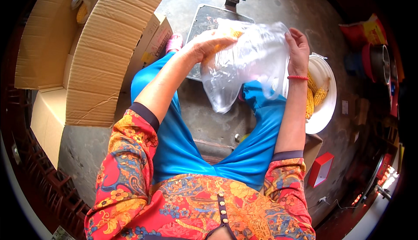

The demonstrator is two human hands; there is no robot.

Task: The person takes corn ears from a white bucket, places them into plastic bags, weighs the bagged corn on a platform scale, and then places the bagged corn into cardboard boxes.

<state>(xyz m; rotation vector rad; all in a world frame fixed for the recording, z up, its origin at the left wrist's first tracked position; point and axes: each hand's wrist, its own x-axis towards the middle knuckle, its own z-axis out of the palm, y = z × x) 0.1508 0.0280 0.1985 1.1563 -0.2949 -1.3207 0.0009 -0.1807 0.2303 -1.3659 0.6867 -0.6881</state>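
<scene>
A clear plastic bag (251, 53) hangs between my hands, above a dark metal-rimmed platform (199, 21) that looks like a floor scale. My left hand (212, 44) is at the bag's left side, its fingers around yellow corn (217, 48), partly hidden by the hand and the film. The right hand (297, 49), with a red band at the wrist, pinches the bag's upper right edge between thumb and fingers. Several yellow corn cobs (310, 99) lie in a white bucket (328, 109) just beyond my right forearm.
A large open cardboard box (98, 60) stands at the left, with bagged corn (82, 13) at its far end. Another carton (156, 40) is beside it. A red box (321, 169) lies on the floor at the right; basins (369, 63) and a red-yellow bag (365, 32) stand farther right.
</scene>
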